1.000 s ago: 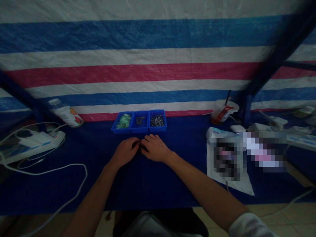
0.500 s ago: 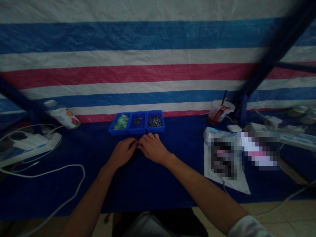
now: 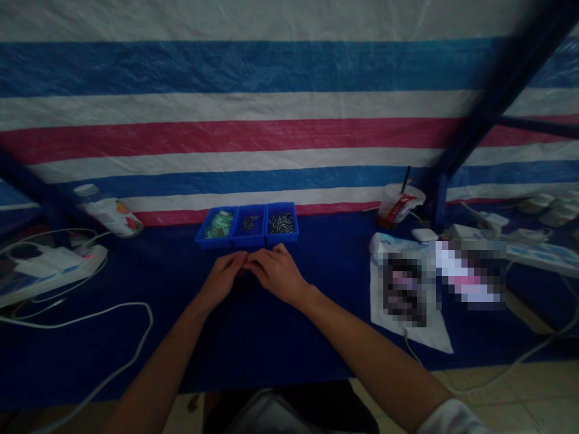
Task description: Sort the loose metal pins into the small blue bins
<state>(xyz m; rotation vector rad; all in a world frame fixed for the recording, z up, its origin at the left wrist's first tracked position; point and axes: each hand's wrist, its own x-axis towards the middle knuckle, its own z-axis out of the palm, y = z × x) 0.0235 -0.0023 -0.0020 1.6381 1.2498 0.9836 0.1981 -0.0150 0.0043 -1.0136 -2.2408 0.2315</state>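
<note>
striped sheeting (image 3: 271, 135) backs the table (image 3: 271, 337); left hand (image 3: 221, 278) and right hand (image 3: 278, 274) meet, loosely curled, whether around anything i cannot tell; three trays (image 3: 248, 242) sit just beyond them.

Dim light dulls my fingers (image 3: 266, 260) and the bench (image 3: 275, 343); faint glare streaks the striped sheet (image 3: 253, 135), details blur, and blocky pixels partly mask the white bag (image 3: 429, 333).

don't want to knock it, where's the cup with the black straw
In the head view, the cup stands well right of the three blue bins, beyond the white bag.
</note>
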